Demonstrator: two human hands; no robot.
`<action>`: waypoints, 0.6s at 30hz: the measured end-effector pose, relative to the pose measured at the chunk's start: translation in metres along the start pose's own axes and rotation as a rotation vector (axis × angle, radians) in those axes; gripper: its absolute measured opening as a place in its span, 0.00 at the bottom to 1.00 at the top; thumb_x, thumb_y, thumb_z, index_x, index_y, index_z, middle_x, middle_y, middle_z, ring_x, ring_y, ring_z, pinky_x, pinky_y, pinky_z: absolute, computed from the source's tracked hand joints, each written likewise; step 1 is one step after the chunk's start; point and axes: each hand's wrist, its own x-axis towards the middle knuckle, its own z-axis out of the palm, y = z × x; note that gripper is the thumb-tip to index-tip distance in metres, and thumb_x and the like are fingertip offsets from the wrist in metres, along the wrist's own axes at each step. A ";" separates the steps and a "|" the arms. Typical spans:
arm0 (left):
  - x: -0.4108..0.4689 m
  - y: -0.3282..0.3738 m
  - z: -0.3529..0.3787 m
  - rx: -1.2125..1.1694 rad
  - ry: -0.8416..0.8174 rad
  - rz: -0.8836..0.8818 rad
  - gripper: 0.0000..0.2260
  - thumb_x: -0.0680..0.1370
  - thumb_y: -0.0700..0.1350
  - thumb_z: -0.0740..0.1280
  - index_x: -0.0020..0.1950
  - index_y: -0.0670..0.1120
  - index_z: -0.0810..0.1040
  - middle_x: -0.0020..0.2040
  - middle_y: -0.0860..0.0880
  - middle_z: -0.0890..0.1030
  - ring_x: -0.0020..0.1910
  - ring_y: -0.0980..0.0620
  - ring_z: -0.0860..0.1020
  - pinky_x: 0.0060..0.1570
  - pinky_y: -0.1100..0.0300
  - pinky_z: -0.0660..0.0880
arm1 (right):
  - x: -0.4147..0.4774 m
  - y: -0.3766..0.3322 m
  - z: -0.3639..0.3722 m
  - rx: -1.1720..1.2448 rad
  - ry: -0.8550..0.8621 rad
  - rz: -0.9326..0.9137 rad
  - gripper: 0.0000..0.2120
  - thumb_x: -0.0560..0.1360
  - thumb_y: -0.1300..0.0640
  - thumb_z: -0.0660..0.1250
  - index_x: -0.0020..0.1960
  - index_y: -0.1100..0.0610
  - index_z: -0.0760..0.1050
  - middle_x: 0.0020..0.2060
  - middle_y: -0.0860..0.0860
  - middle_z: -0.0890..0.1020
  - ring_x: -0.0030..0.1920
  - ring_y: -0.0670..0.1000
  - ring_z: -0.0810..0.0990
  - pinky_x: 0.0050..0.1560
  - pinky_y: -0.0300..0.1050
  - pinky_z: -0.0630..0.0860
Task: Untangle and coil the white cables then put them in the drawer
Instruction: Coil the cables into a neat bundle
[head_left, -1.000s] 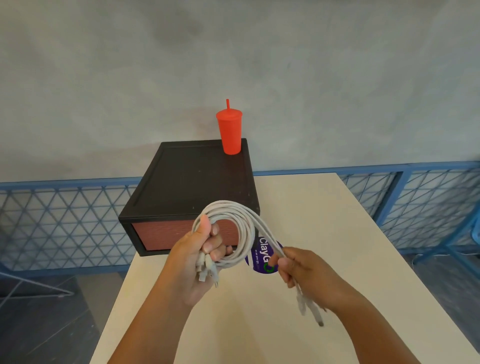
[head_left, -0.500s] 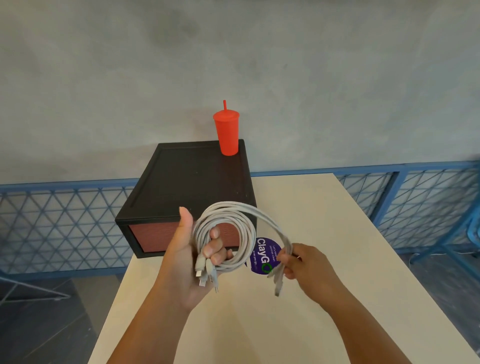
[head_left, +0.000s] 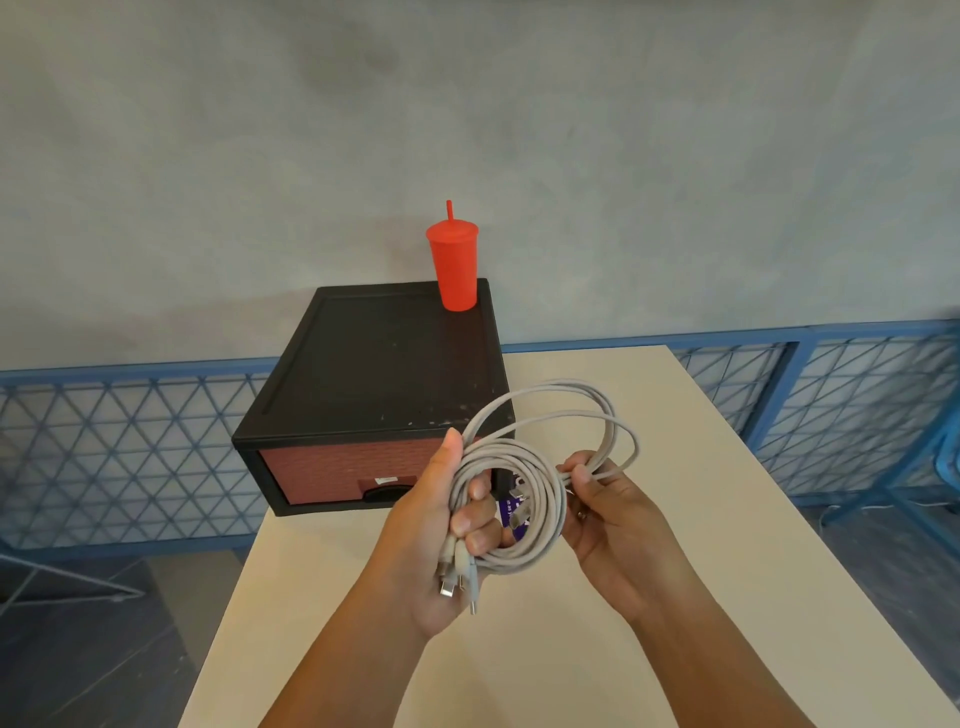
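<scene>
White cables are hanging in loops above the table, in front of the closed drawer. Left hand is clenching the coil and plug ends; right hand is pinching the loose outer loops. Best laying those loops evenly onto the coil, keeping tension light.

Your cream rectangular worktop runs away from you toward a grey plastered wall. A red plastic tumbler with lid and straw stands upright near the wall. A purple round sticker lies on the worktop, mostly hidden. Blue metal mesh fencing flanks both sides below the wall.
</scene>
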 end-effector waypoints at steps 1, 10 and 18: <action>0.000 -0.001 0.000 -0.014 -0.006 -0.015 0.21 0.70 0.60 0.62 0.28 0.45 0.71 0.18 0.51 0.66 0.17 0.56 0.66 0.22 0.66 0.68 | 0.000 0.000 0.001 -0.030 -0.016 -0.010 0.05 0.68 0.57 0.64 0.40 0.57 0.77 0.33 0.52 0.80 0.33 0.48 0.78 0.35 0.38 0.79; 0.001 -0.006 0.000 -0.063 0.023 -0.050 0.21 0.69 0.61 0.63 0.30 0.44 0.70 0.19 0.50 0.67 0.18 0.56 0.67 0.31 0.64 0.72 | -0.007 -0.002 0.007 -0.147 -0.115 0.000 0.08 0.70 0.58 0.62 0.38 0.58 0.79 0.36 0.56 0.81 0.38 0.53 0.80 0.39 0.42 0.80; 0.002 -0.010 -0.001 -0.040 0.137 -0.097 0.23 0.68 0.62 0.66 0.49 0.44 0.76 0.39 0.42 0.72 0.39 0.47 0.72 0.50 0.54 0.73 | -0.014 -0.002 0.010 -0.200 -0.326 0.148 0.15 0.70 0.64 0.67 0.56 0.65 0.77 0.51 0.62 0.82 0.51 0.59 0.81 0.51 0.49 0.80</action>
